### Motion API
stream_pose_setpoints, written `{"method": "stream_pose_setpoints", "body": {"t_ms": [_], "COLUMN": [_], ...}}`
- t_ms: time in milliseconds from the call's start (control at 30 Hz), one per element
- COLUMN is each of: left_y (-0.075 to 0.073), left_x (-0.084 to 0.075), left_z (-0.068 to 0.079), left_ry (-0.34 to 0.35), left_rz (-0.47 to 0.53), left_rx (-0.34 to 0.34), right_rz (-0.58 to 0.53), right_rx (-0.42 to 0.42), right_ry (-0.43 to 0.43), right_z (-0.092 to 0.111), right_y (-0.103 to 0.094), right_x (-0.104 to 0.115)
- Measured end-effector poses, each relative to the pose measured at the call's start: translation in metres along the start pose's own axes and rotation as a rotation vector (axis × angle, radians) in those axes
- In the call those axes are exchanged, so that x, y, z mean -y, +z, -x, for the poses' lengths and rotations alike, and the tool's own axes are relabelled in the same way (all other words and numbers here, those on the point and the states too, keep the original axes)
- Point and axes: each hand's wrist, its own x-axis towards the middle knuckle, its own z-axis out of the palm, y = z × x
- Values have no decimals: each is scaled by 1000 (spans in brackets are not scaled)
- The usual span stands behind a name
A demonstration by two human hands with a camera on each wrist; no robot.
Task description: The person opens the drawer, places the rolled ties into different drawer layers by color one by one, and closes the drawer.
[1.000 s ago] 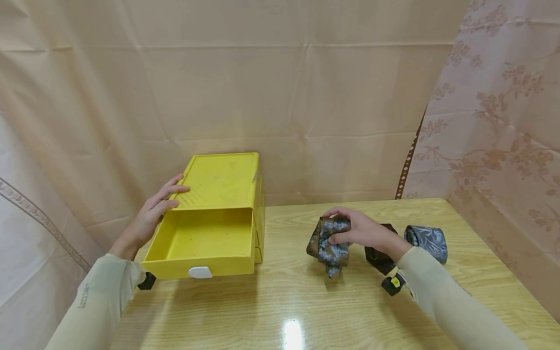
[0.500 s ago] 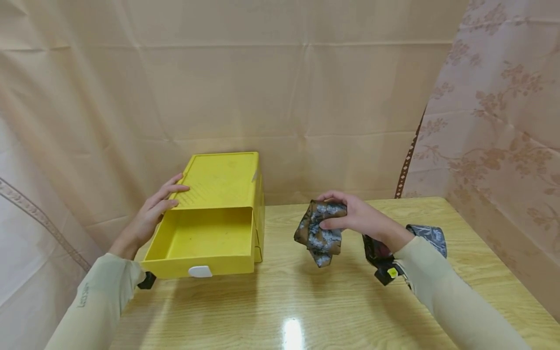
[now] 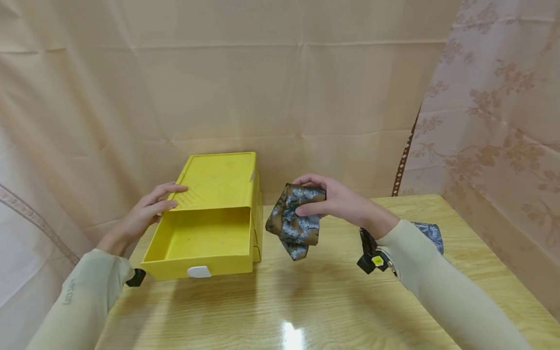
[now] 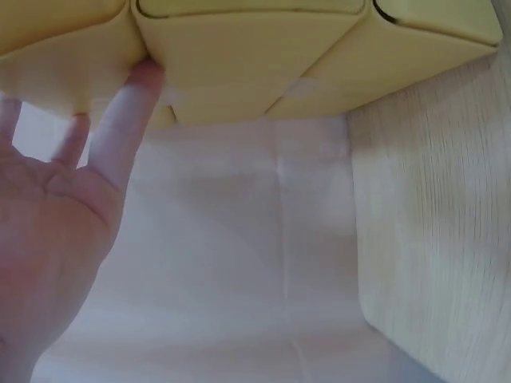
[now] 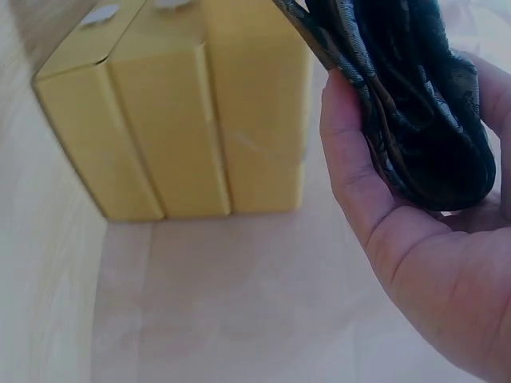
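My right hand (image 3: 337,201) pinches a rolled necktie (image 3: 297,223), brown with a blue-grey flower pattern, between thumb and fingers above the table. In the right wrist view the necktie's (image 5: 423,120) dark folded layers lie between thumb and fingers. My left hand (image 3: 142,214) rests at the left edge of a yellow drawer cabinet (image 3: 218,180), its fingers extended onto the top. The top drawer (image 3: 232,265) is pulled out, with a bare inside and a white handle (image 3: 199,271). In the left wrist view, a digit of the left hand (image 4: 56,215) touches the cabinet's side.
Behind the right forearm lies another rolled necktie (image 3: 430,234), grey-blue and partly hidden. A dark item near the right wrist is mostly covered. The wooden table (image 3: 245,311) ends at a beige curtain (image 3: 280,97) behind and a flowered curtain (image 3: 503,146) on the right.
My right hand has lifted the brown necktie off the table and carried it left, towards the drawer. The left hand has stayed on the cabinet.
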Motion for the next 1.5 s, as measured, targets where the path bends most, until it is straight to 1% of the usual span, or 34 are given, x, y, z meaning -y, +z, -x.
{"method": "stream_pose_setpoints", "body": {"t_ms": [100,233,367,500,633,767,1000,1267,1500], "left_y": [-3,-6,-8,-10,-10,-9,-7,-5,-1], "left_x": [-3,-4,-2,0,0,-1,-2,-2,-6], "left_z": [-1,-3,-4,-4,-4,-4,-3,-4,-6], "left_ry": [-54,-95,-92,-82,-99,-113,-110,-120,-123], "left_rz": [4,13,46,81,81,52,13,9,3], "left_rx": [25,48,73,91,93,84,68,60,58], "right_rz": [-21,-35,-52,-117,-150,-159,-45,23,85], "right_rx": [7,22,27,33,44,61,86,113,124], "right_ry": [-5,-24,-45,-51,-63,-70,-72,-101,-101], "right_z": [-7,-18,-30,-43,-54,-65,-81,-92,-100], "right_y": [6,16,27,39,51,63,84,105,114], "right_x": [11,25,40,56,66,72,75,74,71]}}
